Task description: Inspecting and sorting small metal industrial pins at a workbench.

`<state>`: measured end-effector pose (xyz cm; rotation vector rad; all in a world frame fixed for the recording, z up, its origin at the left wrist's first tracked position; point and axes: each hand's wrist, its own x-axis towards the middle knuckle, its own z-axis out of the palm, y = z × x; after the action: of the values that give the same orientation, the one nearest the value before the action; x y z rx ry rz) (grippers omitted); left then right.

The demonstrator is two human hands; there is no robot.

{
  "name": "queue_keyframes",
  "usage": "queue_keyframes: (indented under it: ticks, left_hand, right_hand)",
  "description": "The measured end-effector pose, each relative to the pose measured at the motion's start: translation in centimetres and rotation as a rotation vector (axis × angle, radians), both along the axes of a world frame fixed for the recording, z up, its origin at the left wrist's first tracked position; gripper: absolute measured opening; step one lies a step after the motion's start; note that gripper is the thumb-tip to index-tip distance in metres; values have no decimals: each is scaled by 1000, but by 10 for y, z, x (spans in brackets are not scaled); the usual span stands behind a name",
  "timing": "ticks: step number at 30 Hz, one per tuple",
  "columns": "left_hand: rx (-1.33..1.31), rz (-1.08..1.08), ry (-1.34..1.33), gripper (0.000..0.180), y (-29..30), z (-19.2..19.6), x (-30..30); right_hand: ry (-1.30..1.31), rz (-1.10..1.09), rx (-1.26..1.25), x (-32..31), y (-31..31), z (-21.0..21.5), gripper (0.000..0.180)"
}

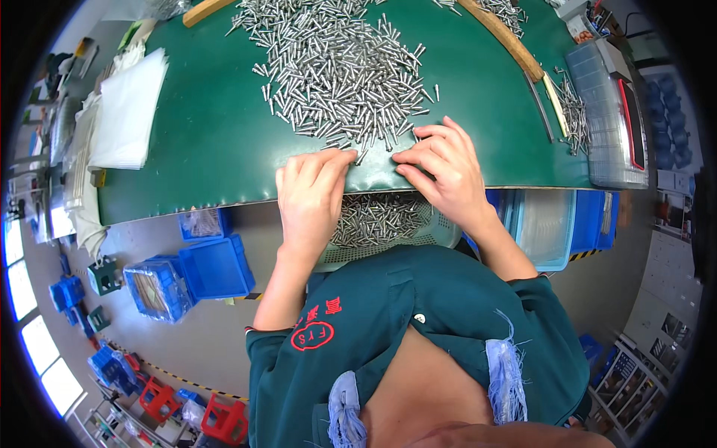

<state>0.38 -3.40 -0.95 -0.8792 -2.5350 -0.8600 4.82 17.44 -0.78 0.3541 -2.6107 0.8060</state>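
A large heap of small silver metal screw-like pins (pixel 343 75) spreads over the green tabletop (pixel 209 112). At its near edge, my left hand (pixel 314 190) has its fingers bent and pressed together, the tips beside a loose pin (pixel 362 157). Whether a pin is between those fingertips is hidden. My right hand (pixel 448 168) is across a small gap, its fingers curved and apart, the index and thumb tips low over the table. Another pin shows by its middle fingertip. Beneath the table edge, a pale green basket (pixel 447 233) holds many similar pins.
Wooden strips (pixel 508 41) border the heap at the far right. Long thin metal rods (pixel 573 112) lie beside a clear plastic case (pixel 606 112). White sheets (pixel 131 112) are stacked at the left. Blue bins (pixel 216 267) stand below on the left, others on the right.
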Motion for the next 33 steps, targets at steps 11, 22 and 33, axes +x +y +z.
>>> queue_keyframes:
  ticks: [11, 22, 33]
  left_hand:
    - [-83, 1, -50, 23, -1, 0, 4]
    - [-31, -125, -57, 26, 19, 3, 9]
    - [-130, -135, -24, 19, 27, 5, -10]
  right_hand:
    - [5, 15, 7, -1, 0, 0, 16]
    - [50, 25, 29, -1, -1, -2, 18]
    - [43, 51, 84, 1, 0, 0, 15]
